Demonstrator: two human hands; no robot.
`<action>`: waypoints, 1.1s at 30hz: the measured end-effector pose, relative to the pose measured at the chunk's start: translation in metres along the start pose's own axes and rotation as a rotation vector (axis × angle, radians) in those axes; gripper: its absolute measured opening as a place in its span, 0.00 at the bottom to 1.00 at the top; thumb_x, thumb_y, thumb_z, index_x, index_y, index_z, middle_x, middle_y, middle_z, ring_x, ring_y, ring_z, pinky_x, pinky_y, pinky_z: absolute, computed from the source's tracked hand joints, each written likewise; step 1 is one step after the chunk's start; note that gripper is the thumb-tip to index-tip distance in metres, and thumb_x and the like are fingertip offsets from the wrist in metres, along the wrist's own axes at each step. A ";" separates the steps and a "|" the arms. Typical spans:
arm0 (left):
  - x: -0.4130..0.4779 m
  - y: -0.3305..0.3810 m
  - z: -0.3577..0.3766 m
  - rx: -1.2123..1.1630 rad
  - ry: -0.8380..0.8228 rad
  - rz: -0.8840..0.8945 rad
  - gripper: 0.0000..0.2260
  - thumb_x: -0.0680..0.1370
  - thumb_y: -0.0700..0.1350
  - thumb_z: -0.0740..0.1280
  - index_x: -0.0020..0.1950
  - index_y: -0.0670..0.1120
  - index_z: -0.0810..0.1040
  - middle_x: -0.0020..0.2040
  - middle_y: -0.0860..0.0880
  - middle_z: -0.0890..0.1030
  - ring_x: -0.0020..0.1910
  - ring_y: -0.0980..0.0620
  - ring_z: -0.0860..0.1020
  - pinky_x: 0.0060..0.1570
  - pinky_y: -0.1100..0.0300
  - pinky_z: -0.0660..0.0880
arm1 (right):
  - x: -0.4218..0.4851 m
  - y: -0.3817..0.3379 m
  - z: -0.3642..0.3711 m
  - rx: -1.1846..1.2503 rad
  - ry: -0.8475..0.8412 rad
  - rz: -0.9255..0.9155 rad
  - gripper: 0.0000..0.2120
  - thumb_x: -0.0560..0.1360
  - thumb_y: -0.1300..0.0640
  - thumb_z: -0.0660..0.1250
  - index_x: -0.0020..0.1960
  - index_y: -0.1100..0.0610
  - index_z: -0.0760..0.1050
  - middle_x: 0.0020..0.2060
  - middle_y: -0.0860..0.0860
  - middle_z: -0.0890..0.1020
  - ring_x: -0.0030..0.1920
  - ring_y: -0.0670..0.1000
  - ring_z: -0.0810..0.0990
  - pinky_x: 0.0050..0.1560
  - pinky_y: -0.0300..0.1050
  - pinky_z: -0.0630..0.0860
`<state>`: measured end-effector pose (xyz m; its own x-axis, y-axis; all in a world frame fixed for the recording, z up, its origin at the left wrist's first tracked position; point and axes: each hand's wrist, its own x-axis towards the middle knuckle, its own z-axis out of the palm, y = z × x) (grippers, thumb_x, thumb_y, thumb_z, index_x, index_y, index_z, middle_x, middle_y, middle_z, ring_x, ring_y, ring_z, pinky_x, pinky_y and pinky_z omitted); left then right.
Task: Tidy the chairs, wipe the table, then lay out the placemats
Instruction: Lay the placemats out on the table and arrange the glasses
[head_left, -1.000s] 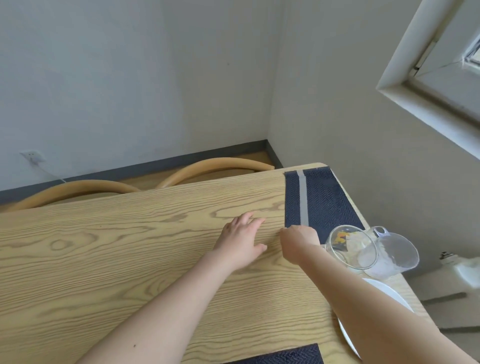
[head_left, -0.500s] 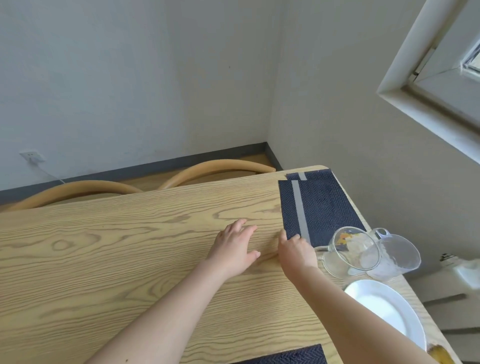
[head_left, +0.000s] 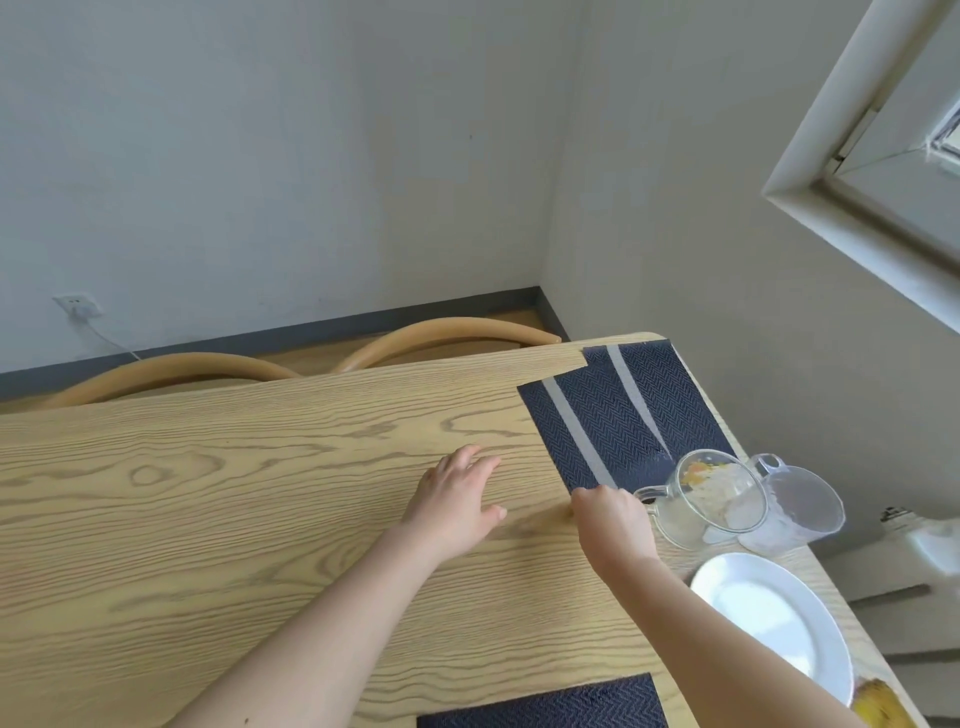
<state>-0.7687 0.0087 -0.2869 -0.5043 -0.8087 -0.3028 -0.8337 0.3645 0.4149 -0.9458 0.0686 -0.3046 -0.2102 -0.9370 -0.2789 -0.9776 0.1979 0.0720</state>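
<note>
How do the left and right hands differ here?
The left hand lies flat on the table, fingers spread, holding nothing; the right hand is curled, pinching the near edge of the striped placemat. The left hand is clear of the placemat; the right hand touches it, beside the glass jug. Both rest at table level with bare forearms.

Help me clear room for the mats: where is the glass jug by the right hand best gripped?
Take the glass jug by its handle, from the left. The handle sticks out toward the right hand, which pinches the placemat; the plastic jug crowds its right side and the plate lies nearer, so the left looks most open.
</note>
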 end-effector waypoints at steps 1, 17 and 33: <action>-0.002 -0.001 0.000 -0.002 -0.001 -0.001 0.29 0.78 0.54 0.63 0.77 0.53 0.57 0.78 0.50 0.53 0.76 0.48 0.54 0.74 0.51 0.53 | -0.003 0.000 -0.001 0.014 0.002 0.003 0.11 0.74 0.68 0.59 0.49 0.57 0.76 0.46 0.55 0.83 0.50 0.58 0.81 0.41 0.45 0.68; -0.041 -0.006 -0.034 0.006 0.078 0.016 0.30 0.78 0.52 0.65 0.77 0.52 0.56 0.78 0.49 0.53 0.76 0.48 0.54 0.74 0.51 0.54 | -0.027 -0.014 -0.050 0.280 0.379 0.178 0.07 0.77 0.62 0.60 0.53 0.52 0.72 0.47 0.49 0.80 0.46 0.53 0.78 0.33 0.43 0.66; -0.088 -0.042 -0.068 -0.279 0.147 -0.117 0.40 0.75 0.52 0.69 0.78 0.50 0.48 0.78 0.48 0.54 0.76 0.48 0.56 0.74 0.50 0.57 | -0.074 -0.043 -0.121 0.547 0.472 0.140 0.13 0.80 0.62 0.54 0.57 0.48 0.73 0.41 0.51 0.81 0.42 0.57 0.76 0.42 0.49 0.72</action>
<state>-0.6743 0.0330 -0.2196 -0.3536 -0.9031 -0.2437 -0.7803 0.1411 0.6093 -0.8869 0.0941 -0.1710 -0.4265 -0.8922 0.1489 -0.8342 0.3243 -0.4461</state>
